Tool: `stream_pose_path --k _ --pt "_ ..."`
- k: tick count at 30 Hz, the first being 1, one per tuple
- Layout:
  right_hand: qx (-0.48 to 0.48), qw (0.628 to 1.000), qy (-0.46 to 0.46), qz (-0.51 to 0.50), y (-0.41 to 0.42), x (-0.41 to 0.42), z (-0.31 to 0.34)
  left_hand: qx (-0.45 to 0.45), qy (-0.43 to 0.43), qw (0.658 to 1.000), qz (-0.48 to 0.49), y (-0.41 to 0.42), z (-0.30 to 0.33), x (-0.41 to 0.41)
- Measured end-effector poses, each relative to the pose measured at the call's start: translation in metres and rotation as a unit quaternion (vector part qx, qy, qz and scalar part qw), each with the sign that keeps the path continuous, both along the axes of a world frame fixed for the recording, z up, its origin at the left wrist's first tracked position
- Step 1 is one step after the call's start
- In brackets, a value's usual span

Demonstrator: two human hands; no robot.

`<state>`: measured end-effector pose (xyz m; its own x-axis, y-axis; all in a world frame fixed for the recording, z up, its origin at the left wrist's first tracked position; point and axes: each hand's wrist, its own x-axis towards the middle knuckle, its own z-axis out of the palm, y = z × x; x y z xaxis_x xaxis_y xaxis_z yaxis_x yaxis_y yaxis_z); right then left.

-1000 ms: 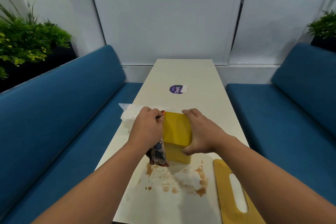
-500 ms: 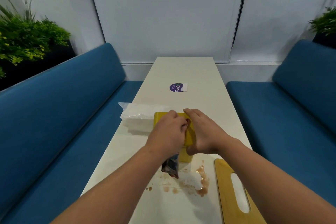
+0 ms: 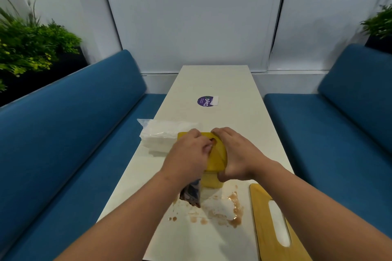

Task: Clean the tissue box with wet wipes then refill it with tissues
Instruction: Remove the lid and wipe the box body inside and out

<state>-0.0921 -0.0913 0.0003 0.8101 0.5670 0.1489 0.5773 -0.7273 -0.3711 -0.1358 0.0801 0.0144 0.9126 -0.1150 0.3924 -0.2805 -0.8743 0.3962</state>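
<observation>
Steadying the yellow rectangular tissue box point(image 3: 215, 158) in a right hand point(image 3: 235, 157) grasp, the left hand point(image 3: 188, 154), fingers curled round a dark wet-wipe packet point(image 3: 191, 194), rubs the box top, apparently mid-cleaning; next, probably the sides.

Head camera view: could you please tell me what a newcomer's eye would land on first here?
Most striking is the yellow tissue box at the table's near centre, gripped by the right hand while the left hand works on top of it. Just in front lies a brown spill, with a yellow lid at its right.
</observation>
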Motion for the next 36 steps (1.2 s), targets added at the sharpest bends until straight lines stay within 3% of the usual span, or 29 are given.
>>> stream_pose_path --k 5,7,11,15,18,23,29,36 --pt "-0.003 1.0 0.023 0.005 -0.002 0.001 -0.002 -0.095 0.01 0.985 0.145 0.035 0.004 0.01" --pt "0.016 0.997 0.073 0.01 -0.003 0.002 0.003 -0.142 0.021 0.974 0.173 0.038 0.0 0.009" --pt "0.193 0.947 0.249 -0.061 0.012 0.008 0.019 -0.199 0.02 0.961 0.193 0.037 -0.007 0.009" --pt "0.244 0.939 0.19 -0.153 0.027 0.017 0.009 -0.175 0.018 0.968 0.178 0.036 -0.005 0.004" --pt "0.306 0.92 0.192 -0.152 0.028 0.016 -0.001 -0.133 -0.007 0.979 0.155 0.034 -0.001 0.002" --pt "0.337 0.918 0.154 -0.139 0.032 0.014 -0.007 -0.018 -0.036 0.999 0.029 0.0 -0.005 -0.003" --pt "0.324 0.928 0.142 -0.122 0.035 0.014 -0.01 -0.031 -0.03 0.987 0.154 0.034 0.0 0.008" --pt "0.356 0.916 0.144 -0.119 0.032 0.013 -0.014 -0.004 -0.041 0.999 -0.024 -0.018 -0.018 -0.02"
